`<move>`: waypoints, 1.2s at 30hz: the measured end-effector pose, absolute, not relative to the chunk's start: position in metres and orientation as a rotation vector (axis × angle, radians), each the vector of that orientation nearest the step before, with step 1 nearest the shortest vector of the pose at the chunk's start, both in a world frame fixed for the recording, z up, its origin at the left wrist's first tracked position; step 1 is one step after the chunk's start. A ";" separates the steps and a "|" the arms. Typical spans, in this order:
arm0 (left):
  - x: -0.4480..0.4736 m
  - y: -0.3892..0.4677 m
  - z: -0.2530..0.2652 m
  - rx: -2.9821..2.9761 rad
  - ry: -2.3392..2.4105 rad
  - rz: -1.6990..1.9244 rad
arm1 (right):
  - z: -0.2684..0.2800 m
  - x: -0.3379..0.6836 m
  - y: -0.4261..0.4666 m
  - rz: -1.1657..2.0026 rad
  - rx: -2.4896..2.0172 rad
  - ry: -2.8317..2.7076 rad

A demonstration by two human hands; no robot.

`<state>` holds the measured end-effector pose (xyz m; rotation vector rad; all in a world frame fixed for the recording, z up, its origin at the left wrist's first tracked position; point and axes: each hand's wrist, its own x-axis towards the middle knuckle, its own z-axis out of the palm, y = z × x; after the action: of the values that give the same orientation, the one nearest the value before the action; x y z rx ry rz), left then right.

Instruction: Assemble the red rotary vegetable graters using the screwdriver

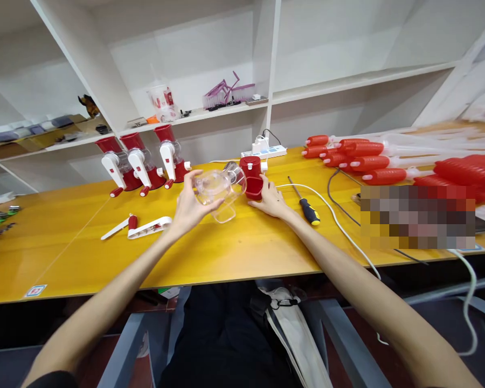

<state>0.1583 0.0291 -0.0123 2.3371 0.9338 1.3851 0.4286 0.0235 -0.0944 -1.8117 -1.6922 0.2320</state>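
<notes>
Clear housing (215, 186) in left hand (191, 203), blue-red sticker (35, 291) unreadable

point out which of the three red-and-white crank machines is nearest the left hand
The rightmost machine, beside the left hand; the middle machine and leftmost machine stand farther left.

This looks like a small assembly workshop. A long yellow bench (234, 253) carries a screwdriver (306, 207), a power strip (275, 152), 3 matching hand-cranked devices (138, 163) and a heap of red plastic parts (372, 163).

Smooth clear-plastic housing (213, 187), glossy wooden tabletop (242, 250)
</notes>
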 end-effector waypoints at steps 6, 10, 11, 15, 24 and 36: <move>0.133 -0.018 -0.041 2.409 0.854 1.480 | -0.097 0.437 0.026 0.268 -1.775 -1.758; 0.118 -0.041 -0.048 2.476 0.735 1.481 | -0.100 0.439 0.030 0.277 -1.769 -1.750; 0.116 -0.046 -0.048 2.476 0.695 1.471 | -0.101 0.439 0.030 0.279 -1.771 -1.746; 0.114 -0.062 -0.041 2.554 0.513 1.344 | -0.103 0.439 0.032 0.269 -1.783 -1.736; 0.115 -0.070 -0.023 2.578 0.534 1.250 | -0.103 0.440 0.031 0.177 -1.730 -1.819; 0.091 -0.029 -0.027 1.926 0.518 1.136 | -0.064 0.488 -0.042 -0.180 -1.833 -2.025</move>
<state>0.0906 -0.0285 -0.0272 1.9263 0.5178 1.1361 0.4885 -0.0418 -0.0644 -1.8325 -2.0251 -0.1798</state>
